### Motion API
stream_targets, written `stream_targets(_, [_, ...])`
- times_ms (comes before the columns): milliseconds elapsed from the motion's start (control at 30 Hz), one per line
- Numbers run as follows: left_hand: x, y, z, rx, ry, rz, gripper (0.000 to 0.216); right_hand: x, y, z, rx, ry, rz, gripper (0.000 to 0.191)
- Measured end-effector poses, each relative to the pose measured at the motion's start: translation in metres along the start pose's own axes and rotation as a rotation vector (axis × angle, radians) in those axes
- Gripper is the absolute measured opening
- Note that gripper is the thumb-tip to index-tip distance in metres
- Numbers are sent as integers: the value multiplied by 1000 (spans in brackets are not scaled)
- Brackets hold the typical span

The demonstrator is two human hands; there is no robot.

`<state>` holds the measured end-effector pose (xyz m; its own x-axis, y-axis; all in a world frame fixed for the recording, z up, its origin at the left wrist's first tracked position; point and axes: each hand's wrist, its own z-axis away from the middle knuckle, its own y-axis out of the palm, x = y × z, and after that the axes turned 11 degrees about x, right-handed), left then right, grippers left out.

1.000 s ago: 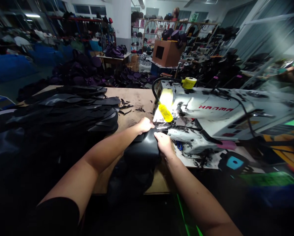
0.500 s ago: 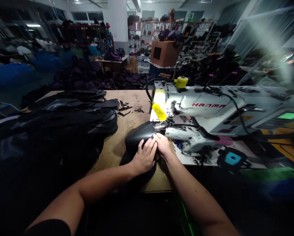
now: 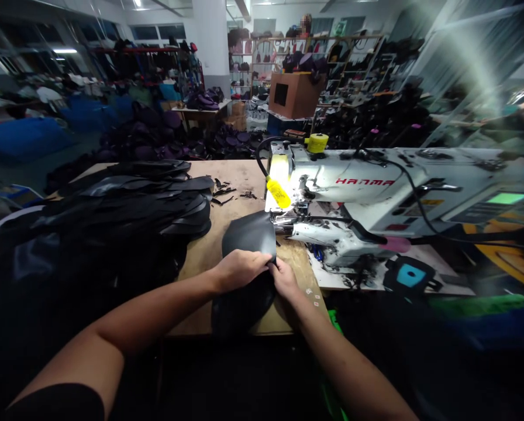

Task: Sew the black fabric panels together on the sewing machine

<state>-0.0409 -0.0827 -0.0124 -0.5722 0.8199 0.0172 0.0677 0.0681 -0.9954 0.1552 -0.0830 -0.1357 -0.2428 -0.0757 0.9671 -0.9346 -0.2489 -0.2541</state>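
Observation:
A black sheet of leather-like material [image 3: 250, 234] lies on the wooden tabletop, its far corner at the needle area of a white sewing machine [image 3: 327, 181]. My left hand [image 3: 241, 269] pinches the sheet's right edge, fingers closed over it. Just right of it, my right hand [image 3: 285, 279] grips the same edge between thumb and fingers. Both sets of fingertips almost meet. The sheet's lower part hangs darkly toward the table's near edge. A yellow lamp [image 3: 278, 193] lights the machine head above the sheet.
A large pile of black cut pieces [image 3: 157, 202] covers the left of the table [image 3: 235, 169]. Black scraps [image 3: 222, 192] lie behind the sheet. The machine's narrow lower arm [image 3: 327, 238] juts in from the right. A cardboard box [image 3: 295, 96] stands farther back.
My left hand has gone from lying spread on the sheet to pinching its edge. My right hand has drawn back from the needle area toward me. The sheet looks flatter.

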Motion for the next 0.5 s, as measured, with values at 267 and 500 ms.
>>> stream_targets(267, [24,-10,-42,139,-1,153,25,49,-38,-8,133,26,74,18])
stream_targets(500, [44,0,-69,94,-104,124,23,72,-44,-50,97,75,-8,16])
